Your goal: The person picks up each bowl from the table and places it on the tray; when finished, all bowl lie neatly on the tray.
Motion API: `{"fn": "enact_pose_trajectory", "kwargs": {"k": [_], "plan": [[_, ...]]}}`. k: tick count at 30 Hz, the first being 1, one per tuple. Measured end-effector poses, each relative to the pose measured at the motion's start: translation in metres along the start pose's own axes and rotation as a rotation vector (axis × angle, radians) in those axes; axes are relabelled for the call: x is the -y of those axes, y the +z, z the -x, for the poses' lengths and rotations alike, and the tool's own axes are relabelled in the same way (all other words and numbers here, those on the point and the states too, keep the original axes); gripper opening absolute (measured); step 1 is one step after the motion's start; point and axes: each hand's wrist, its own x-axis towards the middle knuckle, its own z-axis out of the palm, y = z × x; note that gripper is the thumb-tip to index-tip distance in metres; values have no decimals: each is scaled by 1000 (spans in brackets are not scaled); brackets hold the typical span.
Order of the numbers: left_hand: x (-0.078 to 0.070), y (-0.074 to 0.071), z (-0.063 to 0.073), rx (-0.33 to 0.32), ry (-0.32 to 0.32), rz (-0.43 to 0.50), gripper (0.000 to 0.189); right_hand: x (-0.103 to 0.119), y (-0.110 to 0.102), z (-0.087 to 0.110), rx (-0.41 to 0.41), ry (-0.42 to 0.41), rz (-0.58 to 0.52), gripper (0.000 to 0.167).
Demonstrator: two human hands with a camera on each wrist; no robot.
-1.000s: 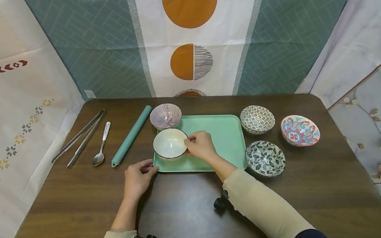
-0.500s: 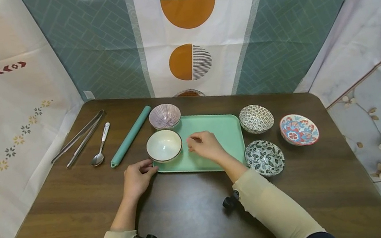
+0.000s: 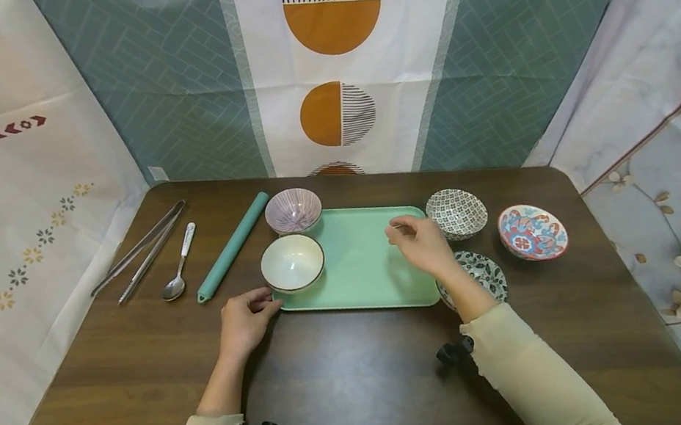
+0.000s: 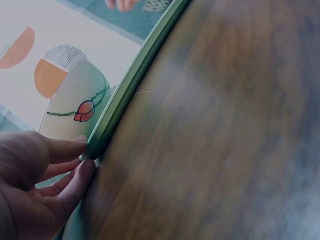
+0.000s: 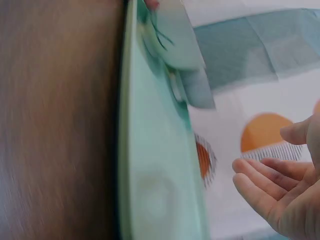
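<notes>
My left hand (image 3: 247, 322) pinches the near left corner of the mint-green tray (image 3: 382, 265) between thumb and fingers, as the left wrist view shows. Just beyond it, a white bowl (image 3: 292, 263) with a dark rim stands on the tray's left part; a red flower on a green vine decorates its outside (image 4: 85, 111). Behind that sits a purple-striped bowl (image 3: 293, 209) at the far left corner. Over the tray's right side hovers my right hand (image 3: 423, 242), holding nothing, fingers loosely bent. It partly overlaps a leaf-patterned bowl (image 3: 487, 277) with its wrist.
Right of the tray stand a brown-checked bowl (image 3: 457, 213) and a red-and-blue bowl (image 3: 532, 232). To the left lie a green rod-like roll (image 3: 232, 247), a spoon (image 3: 178, 268) and metal tongs (image 3: 146, 251). Patterned cloths hang around the wooden table (image 3: 355, 388).
The white bowl slid slightly left on the tray, and my right hand let go of it. That hand then moved right across the tray. My left hand stayed at the corner.
</notes>
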Motion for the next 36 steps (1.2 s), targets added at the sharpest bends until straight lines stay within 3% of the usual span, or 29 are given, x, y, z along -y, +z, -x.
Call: {"fn": "enact_pose_trajectory", "kwargs": {"k": [5,14,28,36], "plan": [[0,0,1,3,-13,3,30,-17,-30,2,-55,33,-7,46],[0,0,0,0,-9,7,30,-45,-72,3,-230,58,108,46],[1,0,1,0,-7,19,30,-72,-117,19,-314,117,124,50],[2,-1,0,20,-20,26,31,-92,-149,32,-401,126,205,51]]}}
